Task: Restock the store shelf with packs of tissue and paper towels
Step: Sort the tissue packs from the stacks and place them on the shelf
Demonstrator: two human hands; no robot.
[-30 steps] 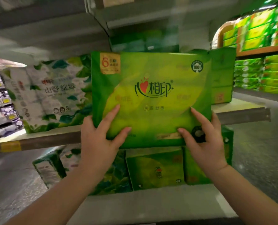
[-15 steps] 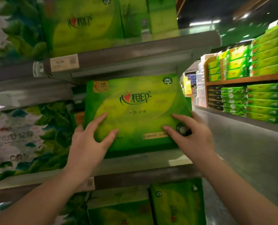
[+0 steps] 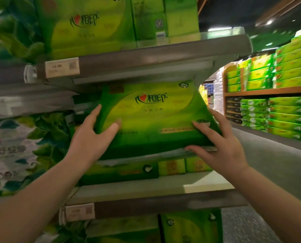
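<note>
A wide green tissue pack [image 3: 151,118] with a red heart logo lies tilted on top of another green pack [image 3: 121,170] on the middle shelf [image 3: 146,192]. My left hand [image 3: 91,139] holds its left lower corner, thumb on the front face and fingers along the side. My right hand [image 3: 218,144] holds its right lower corner, with fingers on the front and the thumb under the bottom edge. The pack's top edge sits just under the upper shelf [image 3: 146,58].
More green packs [image 3: 97,23] stand on the upper shelf, behind a price tag [image 3: 62,67]. White leaf-print paper packs [image 3: 14,148] fill the left. Green packs [image 3: 190,227] sit below. An aisle floor [image 3: 277,172] and a wooden rack of green packs [image 3: 283,111] lie to the right.
Both hands have pushed the green pack up and deeper into the middle shelf, onto the pack lying there. The view has moved closer to the shelf.
</note>
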